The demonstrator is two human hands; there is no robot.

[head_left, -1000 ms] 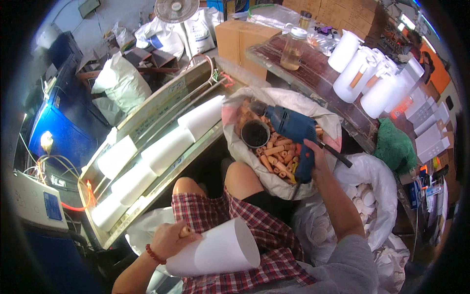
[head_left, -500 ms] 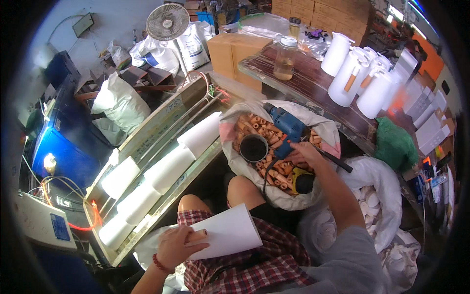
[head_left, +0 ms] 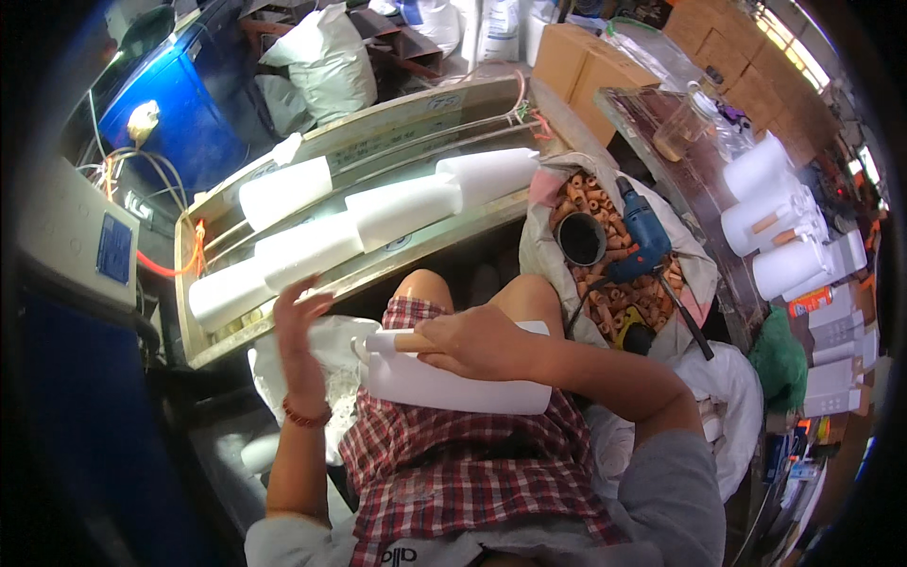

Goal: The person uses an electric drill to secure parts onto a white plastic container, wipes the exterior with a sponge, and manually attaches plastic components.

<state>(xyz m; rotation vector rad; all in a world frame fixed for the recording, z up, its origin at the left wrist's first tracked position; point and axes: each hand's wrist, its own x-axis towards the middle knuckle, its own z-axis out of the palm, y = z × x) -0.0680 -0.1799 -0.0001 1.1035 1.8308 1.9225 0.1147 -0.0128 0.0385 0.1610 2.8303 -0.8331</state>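
Right now the person is sitting with a rolled white sheet (head_left: 453,383) lying across the lap, over the plaid shorts (head_left: 453,472). The right hand (head_left: 482,345) is pressing down on top of this roll, fingers curled around a tan cardboard core (head_left: 416,342) that is sticking out of the roll's left end. The left hand (head_left: 298,326) is hovering just left of the roll with its fingers spread wide, gripping nothing, and a red bracelet (head_left: 307,416) is circling its wrist.

Beyond the knees a long metal trough (head_left: 378,142) is running diagonally, and several white rolls (head_left: 402,208) are lying in it end to end. To the right of the knees an open sack (head_left: 539,255) is holding many short orange-brown cardboard tubes (head_left: 605,302), with a blue power drill (head_left: 642,241) and a round black cup (head_left: 579,239) resting on top of them. Farther right, large white rolls (head_left: 784,222) are standing along a dark surface (head_left: 699,198), well apart from both hands. A blue barrel (head_left: 189,113) is standing at the upper left, behind the trough.
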